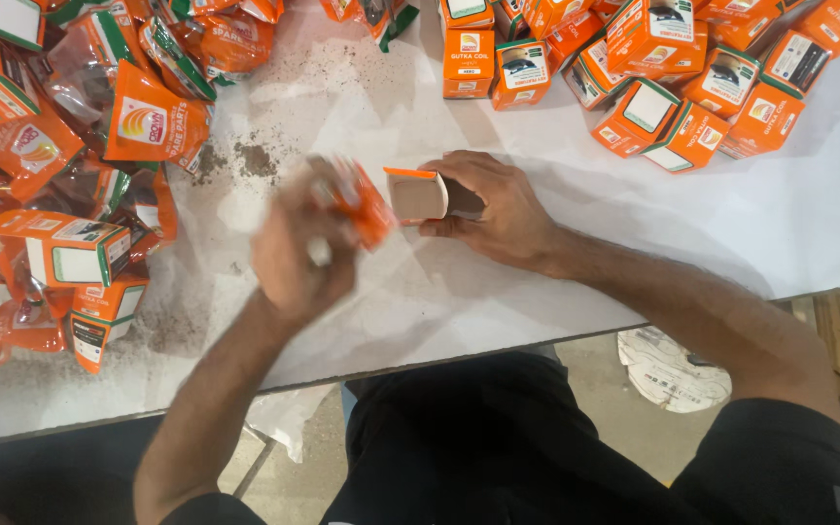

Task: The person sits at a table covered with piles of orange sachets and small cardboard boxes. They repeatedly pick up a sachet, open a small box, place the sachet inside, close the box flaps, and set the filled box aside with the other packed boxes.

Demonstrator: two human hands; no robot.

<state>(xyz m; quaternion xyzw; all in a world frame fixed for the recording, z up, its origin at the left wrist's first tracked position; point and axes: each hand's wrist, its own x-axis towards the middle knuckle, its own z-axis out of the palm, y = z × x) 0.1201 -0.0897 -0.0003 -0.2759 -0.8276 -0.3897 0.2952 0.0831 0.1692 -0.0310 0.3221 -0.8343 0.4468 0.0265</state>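
The left hand (296, 255) is motion-blurred; its grip is closed around a crinkly orange packet (362, 202), whose contents cannot be made out. Just at 3 o'clock of it, the right hand (498, 209) closes its grip on a small open cardboard box (418, 192), orange outside, dull brown inside, lying on the white table (634, 233). At 10 o'clock lies a heap of glossy orange pouches (148, 117), cut off by the frame; at 1 o'clock cluster square orange boxes (653, 107). Dark grit (250, 160) speckles the surface.
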